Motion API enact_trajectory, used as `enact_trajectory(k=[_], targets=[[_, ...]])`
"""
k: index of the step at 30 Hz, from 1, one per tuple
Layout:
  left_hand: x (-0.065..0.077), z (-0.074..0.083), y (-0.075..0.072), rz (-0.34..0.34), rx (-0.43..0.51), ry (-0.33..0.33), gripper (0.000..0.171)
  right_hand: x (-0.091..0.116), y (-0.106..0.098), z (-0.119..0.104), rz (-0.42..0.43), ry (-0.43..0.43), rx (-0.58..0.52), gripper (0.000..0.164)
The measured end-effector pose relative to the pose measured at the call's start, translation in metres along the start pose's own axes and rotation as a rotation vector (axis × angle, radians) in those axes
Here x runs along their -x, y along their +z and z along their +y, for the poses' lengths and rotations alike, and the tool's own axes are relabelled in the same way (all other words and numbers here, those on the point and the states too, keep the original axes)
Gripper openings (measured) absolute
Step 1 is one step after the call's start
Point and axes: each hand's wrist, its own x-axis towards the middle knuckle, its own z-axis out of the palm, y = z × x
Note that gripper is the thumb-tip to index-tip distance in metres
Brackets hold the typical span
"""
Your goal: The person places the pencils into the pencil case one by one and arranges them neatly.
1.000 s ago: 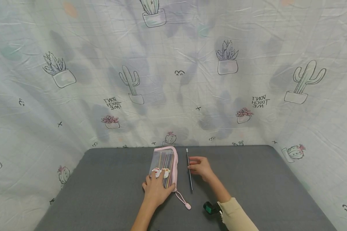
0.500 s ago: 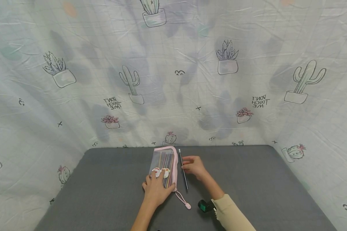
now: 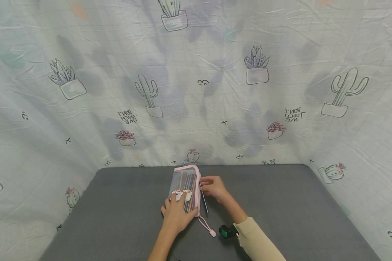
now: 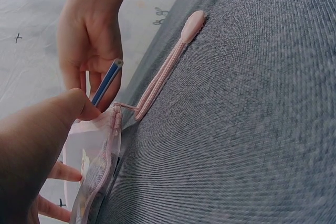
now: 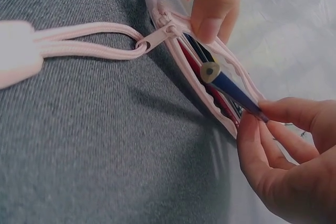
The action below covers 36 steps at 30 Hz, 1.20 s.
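A clear pencil case [image 3: 197, 197] with a pink zipped edge and several colored pencils inside lies on the table. My left hand [image 3: 176, 216] holds its near end, thumb at the zipped edge and fingers over the clear face. In the right wrist view the zip is undone, and pencils [image 5: 191, 59] show within the opening. My right hand [image 3: 213, 188] pinches a blue pencil [image 5: 231, 90] between thumb and fingers. That pencil slants at the mouth of the case, its flat end toward the camera in the right wrist view. Its far end is hidden by my fingers.
A pink cord pull [image 3: 207, 226] trails from the zip onto the grey table [image 3: 124, 217]. A black and green device [image 3: 227, 231] sits at my right wrist. Pale cactus-printed cloth [image 3: 196, 90] hangs behind and beside the table.
My right hand has moved left with the blue pencil, from beside the case to its zipped edge. My left hand and the case have stayed in place.
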Motion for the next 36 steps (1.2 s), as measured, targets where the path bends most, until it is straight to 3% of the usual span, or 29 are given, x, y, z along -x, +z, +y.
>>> enact_trajectory(k=[14,22,28,36], targets=[[0.001,0.001,-0.002,-0.01,-0.005,-0.009,0.078,-0.009,0.014,0.002,0.021,-0.039,-0.093,0.039],[-0.001,0.001,-0.002,-0.011,-0.003,-0.009,0.078,-0.014,0.014,0.002,0.061,0.005,-0.129,0.038],[0.0,0.002,0.0,0.002,0.011,-0.002,0.078,-0.019,0.012,0.006,0.118,0.054,-0.216,0.041],[0.0,0.001,-0.002,0.006,0.004,0.006,0.079,-0.021,0.014,0.009,0.181,0.043,-0.299,0.043]])
